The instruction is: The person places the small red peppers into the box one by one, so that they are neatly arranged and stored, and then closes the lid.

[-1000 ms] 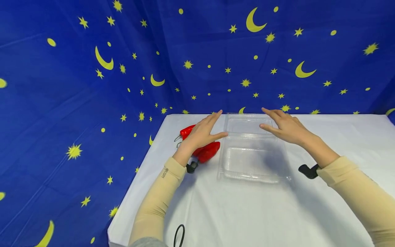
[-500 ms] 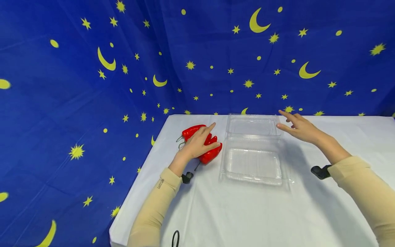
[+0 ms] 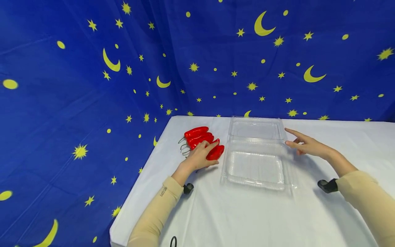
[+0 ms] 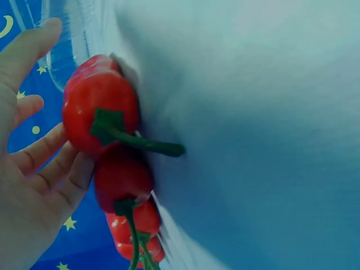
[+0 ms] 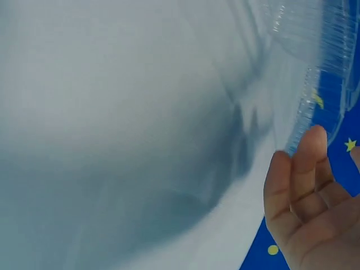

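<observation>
Several red peppers with green stems lie in a row at the table's left. My left hand (image 3: 197, 159) reaches over the nearest pepper (image 3: 217, 152). In the left wrist view its fingers lie close along that pepper's far side, while the thumb (image 4: 34, 48) stands apart from it; whether the fingertips touch cannot be seen. To the right of the peppers is a clear plastic clamshell container (image 3: 256, 168), with its lid (image 3: 257, 130) folded back. My right hand (image 3: 308, 144) hovers by the container's right edge, forefinger extended, other fingers loosely bent, holding nothing.
A white cloth covers the table (image 3: 247, 216). Blue curtains (image 3: 216, 51) with yellow moons and stars stand behind and on the left. A black cable loop (image 3: 173, 241) shows at the front edge.
My left hand has moved from above the peppers down to the nearest one, fingers bending over it. My right hand has drawn rightward from over the lid to beside the container.
</observation>
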Tool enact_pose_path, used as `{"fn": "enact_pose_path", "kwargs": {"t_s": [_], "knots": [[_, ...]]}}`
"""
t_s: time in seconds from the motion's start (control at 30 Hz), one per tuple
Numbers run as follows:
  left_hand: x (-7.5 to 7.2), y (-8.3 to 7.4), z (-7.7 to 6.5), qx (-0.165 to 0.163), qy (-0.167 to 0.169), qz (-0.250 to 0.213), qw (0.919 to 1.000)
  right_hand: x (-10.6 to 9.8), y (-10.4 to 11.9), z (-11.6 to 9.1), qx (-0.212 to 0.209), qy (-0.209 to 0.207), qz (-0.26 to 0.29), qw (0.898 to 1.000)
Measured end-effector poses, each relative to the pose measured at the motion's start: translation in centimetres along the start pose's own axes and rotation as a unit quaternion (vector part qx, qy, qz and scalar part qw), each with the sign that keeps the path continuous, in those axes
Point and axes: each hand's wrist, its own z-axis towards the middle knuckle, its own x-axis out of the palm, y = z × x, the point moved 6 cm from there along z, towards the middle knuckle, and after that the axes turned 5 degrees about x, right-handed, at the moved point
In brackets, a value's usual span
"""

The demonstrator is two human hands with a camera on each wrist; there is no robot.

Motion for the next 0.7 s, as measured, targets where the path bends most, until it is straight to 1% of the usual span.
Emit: {"fn": "enact_pose_path", "kwargs": {"t_s": [0.07,0.17,0.33,0.43,0.57,0.7], "knots": [[0.3,0.0,-0.2,-0.006,0.006,-0.001,1.0000,0.4,-0.4,-0.1,0.002,0.016,0.031,0.999],[0.5,0.0,-0.4,-0.015,0.012,-0.005,0.9998,1.0,-0.7,-0.2,0.005,0.035,0.064,0.997],[0.8,0.1,-0.8,-0.025,0.011,-0.002,0.9996,1.8,-1.1,0.0,0.017,0.050,0.097,0.994],[1.1,0.2,-1.0,-0.035,0.016,-0.006,0.9992,2.2,-1.2,0.2,0.015,0.056,0.109,0.992],[1.5,0.4,-1.2,-0.043,0.024,-0.029,0.9984,2.6,-1.1,0.4,0.001,0.078,0.147,0.986],[1.9,0.6,-1.2,-0.045,0.042,-0.068,0.9958,2.9,-1.4,0.6,0.001,0.097,0.197,0.976]]}}
